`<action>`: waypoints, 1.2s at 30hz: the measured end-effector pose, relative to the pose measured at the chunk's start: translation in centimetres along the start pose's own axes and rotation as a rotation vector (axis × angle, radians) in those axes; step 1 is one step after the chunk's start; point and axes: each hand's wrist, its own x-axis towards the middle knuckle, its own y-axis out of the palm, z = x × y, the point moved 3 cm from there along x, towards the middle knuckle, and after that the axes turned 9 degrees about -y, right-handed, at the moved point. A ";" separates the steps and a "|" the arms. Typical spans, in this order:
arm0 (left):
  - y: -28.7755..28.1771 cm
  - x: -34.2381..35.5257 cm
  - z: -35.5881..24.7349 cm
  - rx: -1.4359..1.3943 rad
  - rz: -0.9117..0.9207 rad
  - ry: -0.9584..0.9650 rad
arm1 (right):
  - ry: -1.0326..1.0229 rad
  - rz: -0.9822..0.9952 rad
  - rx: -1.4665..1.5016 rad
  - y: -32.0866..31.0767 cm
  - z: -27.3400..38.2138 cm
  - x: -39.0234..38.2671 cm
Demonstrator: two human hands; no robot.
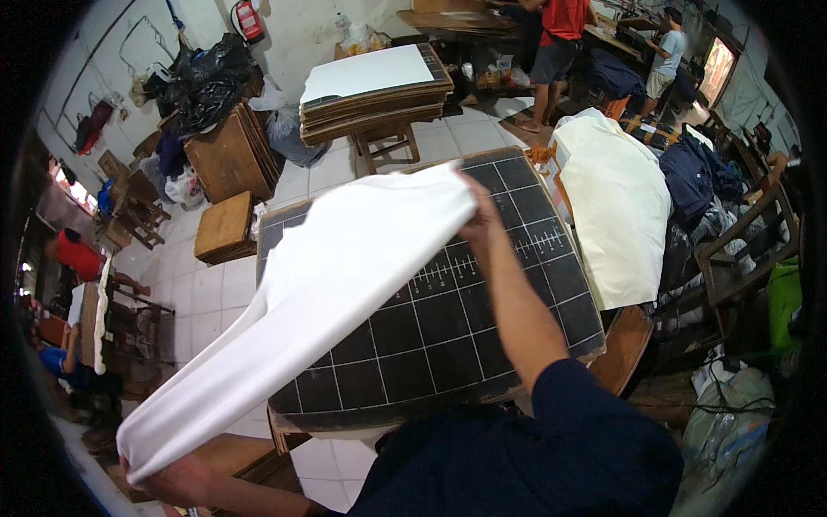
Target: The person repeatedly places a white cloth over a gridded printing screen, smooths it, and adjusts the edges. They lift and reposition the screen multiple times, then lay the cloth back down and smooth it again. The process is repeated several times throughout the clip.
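A long white cloth stretches diagonally over a black gridded board with ruler markings, which lies on stacked boards. My right hand grips the cloth's upper right corner above the board. My left hand is closed on the cloth's lower left end, beyond the board's edge and partly hidden by the fabric.
Cream fabric lies at the right beside dark garments. A board stack topped with white sheet stands behind; wooden boards sit left. Other people work at the upper right and far left.
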 end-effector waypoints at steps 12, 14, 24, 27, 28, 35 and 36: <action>7.9 10.9 6.9 -0.514 0.488 -0.675 | -0.392 -0.004 -0.615 -1.5 35.8 -13.7; 13.3 9.5 9.0 -0.437 0.813 -0.543 | -0.264 0.042 -0.498 0.2 35.3 -12.2; 33.7 7.4 10.6 -0.523 0.629 -0.502 | -0.397 0.069 -0.555 4.2 36.2 0.8; 33.8 10.0 6.9 -0.701 0.587 -0.431 | -0.547 0.074 -0.615 6.9 40.0 0.2; 33.1 10.1 6.3 -0.739 0.588 -0.435 | -0.500 0.071 -0.587 7.1 40.4 -0.1; 25.0 2.5 12.2 -0.468 0.640 -0.540 | -0.145 0.041 -0.642 -3.0 35.3 -3.5; 24.1 0.8 14.2 -0.423 0.594 -0.637 | -0.126 0.022 -0.610 -5.6 34.2 -4.3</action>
